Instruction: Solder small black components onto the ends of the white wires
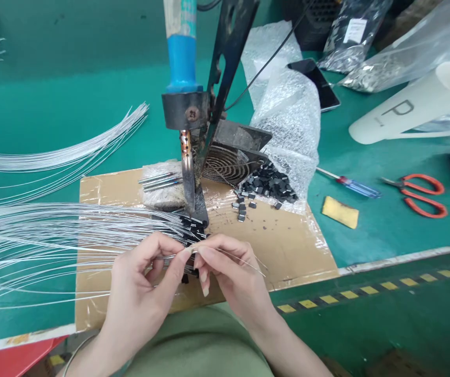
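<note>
A: Where is the wire (242, 260)?
B: Lower centre of the frame; fingers of the left hand (142, 283) and right hand (233, 272) pinch it, long axis sloping down rightward, visible end nearer the right

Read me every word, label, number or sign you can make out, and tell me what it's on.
"P": on the white container; smaller print below it is too small to read.
White label on the plastic bag: too blurred.
Turquoise marking on the soldering iron: unreadable.
</note>
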The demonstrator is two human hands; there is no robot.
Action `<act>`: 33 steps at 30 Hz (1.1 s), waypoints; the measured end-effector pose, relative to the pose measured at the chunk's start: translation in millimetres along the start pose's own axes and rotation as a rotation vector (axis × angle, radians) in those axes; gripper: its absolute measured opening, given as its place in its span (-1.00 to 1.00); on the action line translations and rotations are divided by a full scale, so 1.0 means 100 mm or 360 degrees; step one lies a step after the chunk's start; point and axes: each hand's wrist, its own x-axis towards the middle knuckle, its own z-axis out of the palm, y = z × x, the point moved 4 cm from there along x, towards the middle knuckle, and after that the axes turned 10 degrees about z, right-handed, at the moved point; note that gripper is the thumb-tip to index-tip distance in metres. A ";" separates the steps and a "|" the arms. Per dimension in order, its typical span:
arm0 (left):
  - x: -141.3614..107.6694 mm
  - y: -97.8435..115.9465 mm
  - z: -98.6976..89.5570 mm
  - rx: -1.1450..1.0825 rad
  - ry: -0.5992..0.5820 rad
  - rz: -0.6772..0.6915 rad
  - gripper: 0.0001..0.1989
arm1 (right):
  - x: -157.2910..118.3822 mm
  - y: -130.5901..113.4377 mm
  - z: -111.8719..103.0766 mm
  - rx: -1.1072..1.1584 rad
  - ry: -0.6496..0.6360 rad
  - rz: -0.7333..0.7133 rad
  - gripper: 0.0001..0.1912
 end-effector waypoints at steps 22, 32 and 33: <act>-0.04 -0.05 0.07 0.0057 0.0159 0.0052 -0.82 | 0.03 0.05 0.01 0.0129 0.0039 -0.0013 -0.83; -0.04 0.05 0.17 -0.0244 0.0359 -0.0104 -0.85 | 0.01 0.07 0.04 0.0237 0.0045 -0.0087 -0.86; -0.03 0.06 0.17 -0.0281 0.0371 -0.0106 -0.85 | 0.01 0.07 0.04 0.0221 0.0041 -0.0091 -0.86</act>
